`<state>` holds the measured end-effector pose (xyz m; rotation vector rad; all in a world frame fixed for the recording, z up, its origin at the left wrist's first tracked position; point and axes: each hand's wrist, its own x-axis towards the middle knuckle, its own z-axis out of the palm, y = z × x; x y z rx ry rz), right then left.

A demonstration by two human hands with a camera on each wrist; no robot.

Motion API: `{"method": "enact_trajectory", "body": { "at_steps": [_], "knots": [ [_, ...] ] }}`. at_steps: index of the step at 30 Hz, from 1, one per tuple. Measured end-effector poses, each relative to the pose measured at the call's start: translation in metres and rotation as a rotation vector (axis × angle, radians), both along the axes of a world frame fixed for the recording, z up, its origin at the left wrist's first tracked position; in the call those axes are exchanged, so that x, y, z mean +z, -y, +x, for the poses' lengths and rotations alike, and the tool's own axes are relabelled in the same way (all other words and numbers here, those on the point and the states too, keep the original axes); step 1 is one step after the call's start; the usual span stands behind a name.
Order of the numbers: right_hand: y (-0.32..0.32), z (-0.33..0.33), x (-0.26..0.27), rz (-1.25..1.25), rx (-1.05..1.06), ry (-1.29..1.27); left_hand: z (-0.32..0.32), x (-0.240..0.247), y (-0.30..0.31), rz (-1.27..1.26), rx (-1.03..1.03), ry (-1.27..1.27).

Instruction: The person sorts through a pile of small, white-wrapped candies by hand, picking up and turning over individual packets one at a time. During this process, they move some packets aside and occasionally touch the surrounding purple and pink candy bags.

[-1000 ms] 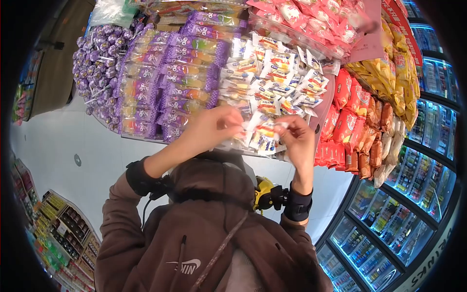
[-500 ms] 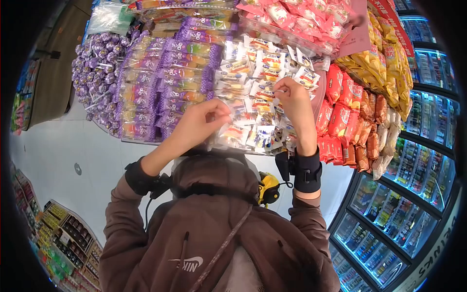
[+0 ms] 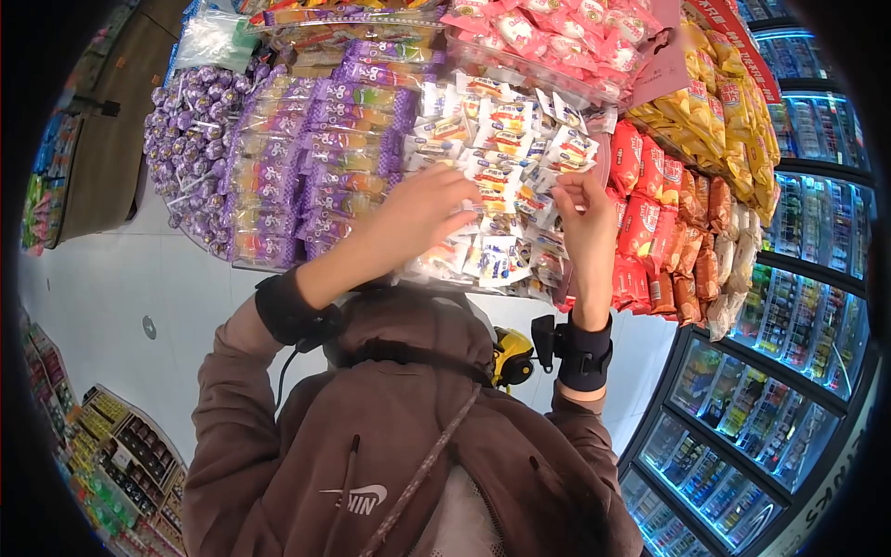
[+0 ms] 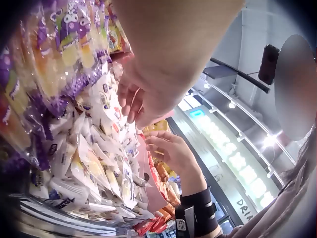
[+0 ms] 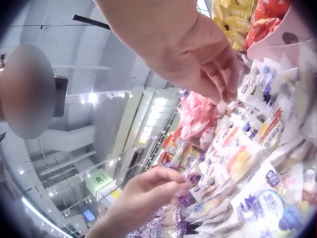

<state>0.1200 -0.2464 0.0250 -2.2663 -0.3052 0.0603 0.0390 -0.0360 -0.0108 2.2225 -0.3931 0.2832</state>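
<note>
Small white candy packets (image 3: 497,176) with red, yellow and blue print fill a tray in the middle of the display. My left hand (image 3: 427,215) is over their left side, fingers bent loosely; in the right wrist view the left hand (image 5: 151,194) reaches the edge of the packets (image 5: 237,158), and contact is unclear. At the tray's right side, my right hand (image 3: 589,223) has its fingers loosely bent with nothing visible between them. The left wrist view shows the right hand (image 4: 173,154) beyond the left hand (image 4: 148,96), the two apart.
Purple-wrapped jelly packs (image 3: 353,139) and purple lollipops (image 3: 190,139) lie to the left. Pink packets (image 3: 566,37) sit behind, with red packets (image 3: 645,227) and yellow packets (image 3: 742,121) to the right. Lit drink fridges (image 3: 807,223) stand farther right.
The hands were together at a white packet a second ago; they have separated, and that packet is out of their fingers. Lately the left hand moved right and slightly forward, the right hand right and back.
</note>
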Motion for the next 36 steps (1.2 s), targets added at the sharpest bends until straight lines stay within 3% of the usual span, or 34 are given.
{"method": "enact_trajectory", "body": {
  "at_steps": [3,6,12,15,18,24,30,33,36],
  "knots": [
    [0.012,-0.019,0.000,0.044,-0.052,-0.140,0.010,-0.008,0.018,0.115,-0.024,0.016],
    [0.020,-0.033,-0.003,0.086,-0.077,-0.216,0.013,-0.011,0.030,0.287,0.080,-0.001],
    [0.035,-0.050,-0.021,0.093,-0.098,-0.210,0.018,-0.017,0.031,0.277,0.127,-0.092],
    [0.038,-0.055,-0.025,0.155,-0.110,-0.236,0.021,-0.021,0.029,0.241,0.133,-0.021],
    [0.044,-0.058,-0.027,0.204,-0.117,-0.232,0.022,-0.013,0.029,0.196,0.109,-0.146],
    [0.051,-0.063,-0.024,0.214,-0.086,-0.241,0.023,-0.025,0.033,0.254,0.128,-0.055],
    [0.057,-0.067,-0.028,0.255,-0.081,-0.257,0.022,-0.015,0.040,0.114,0.039,-0.088],
    [0.058,-0.067,-0.027,0.259,-0.067,-0.238,0.027,-0.005,0.034,0.109,0.088,-0.028],
    [0.058,-0.066,-0.025,0.297,-0.059,-0.218,0.036,-0.004,0.018,0.246,0.129,-0.035]
  ]
}}
